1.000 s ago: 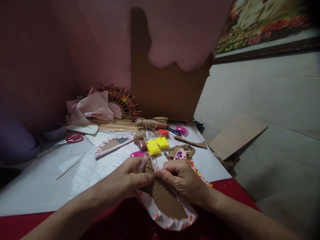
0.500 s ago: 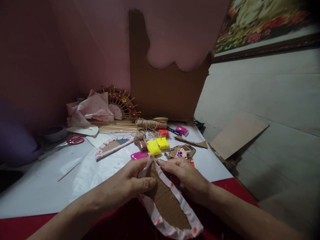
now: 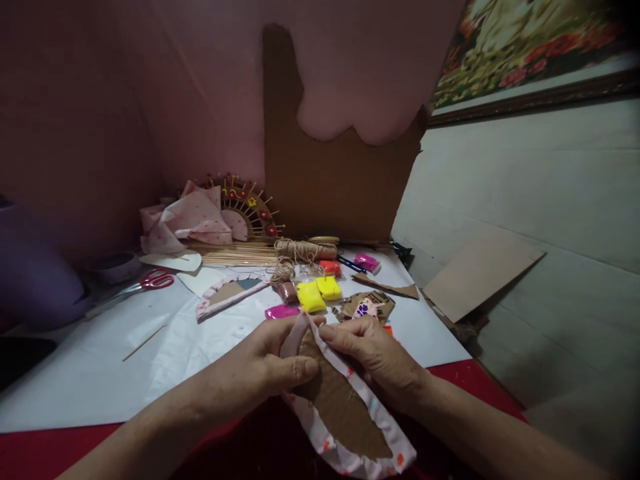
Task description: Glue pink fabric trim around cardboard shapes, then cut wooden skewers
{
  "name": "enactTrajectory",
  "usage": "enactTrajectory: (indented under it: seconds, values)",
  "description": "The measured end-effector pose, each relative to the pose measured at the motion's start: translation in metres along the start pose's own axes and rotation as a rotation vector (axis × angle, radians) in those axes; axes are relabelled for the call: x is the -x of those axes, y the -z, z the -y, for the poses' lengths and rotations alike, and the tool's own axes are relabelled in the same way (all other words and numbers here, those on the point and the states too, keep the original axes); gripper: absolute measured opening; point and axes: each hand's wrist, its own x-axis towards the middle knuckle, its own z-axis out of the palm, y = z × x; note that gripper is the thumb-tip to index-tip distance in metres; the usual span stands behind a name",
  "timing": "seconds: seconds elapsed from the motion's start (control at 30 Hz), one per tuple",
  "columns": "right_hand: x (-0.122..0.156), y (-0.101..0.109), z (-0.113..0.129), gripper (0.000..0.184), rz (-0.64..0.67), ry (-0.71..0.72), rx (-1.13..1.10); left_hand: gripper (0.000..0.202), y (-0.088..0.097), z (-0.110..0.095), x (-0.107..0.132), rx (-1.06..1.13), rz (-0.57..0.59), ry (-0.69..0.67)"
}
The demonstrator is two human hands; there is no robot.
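Both hands hold a curved cardboard piece (image 3: 345, 413) edged with pale pink spotted paper, close in front of me. My left hand (image 3: 260, 370) grips its left edge, the thumb pressed onto the brown face. My right hand (image 3: 370, 353) pinches the paper border at the upper tip, fingers closed on the fold. Just beyond the hands lie yellow clay packs (image 3: 319, 292), a pink pack (image 3: 281, 311) and cut cardboard scraps (image 3: 367, 305).
A white sheet (image 3: 100, 360) covers the table over a red cloth (image 3: 470, 380). On it are red scissors (image 3: 150, 281), a second paper-edged piece (image 3: 227, 293), twine (image 3: 300, 252), skewers (image 3: 235, 252), a decorated fan (image 3: 247, 210) and crumpled pink paper (image 3: 187, 217). Tall cardboard (image 3: 330, 180) leans at the back.
My right hand moved from the middle of the piece's right edge up to its tip, and the fingers have straightened. The piece has shifted slightly right and lower.
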Motion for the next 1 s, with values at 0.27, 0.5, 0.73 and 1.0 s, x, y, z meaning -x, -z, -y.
enactTrajectory:
  seconds: [0.27, 0.5, 0.73, 1.0]
  values:
    - [-0.0009, 0.0001, -0.0002, 0.044, 0.017, 0.047, 0.112, 0.012, -0.0032, 0.0001, 0.0011, -0.035, -0.049, 0.052]
    - [-0.0007, 0.0005, 0.0023, 0.045, -0.012, 0.111, 0.279, 0.017, -0.0005, 0.004, -0.0019, 0.059, -0.079, 0.039]
    - [0.0009, 0.0009, 0.0048, 0.04, -0.019, 0.186, 0.328, 0.021, 0.0011, 0.0045, -0.0058, 0.086, -0.076, 0.003]
    - [0.0012, 0.0, 0.0039, 0.04, -0.01, 0.141, 0.277, 0.012, 0.001, 0.0058, -0.002, 0.089, -0.053, 0.055]
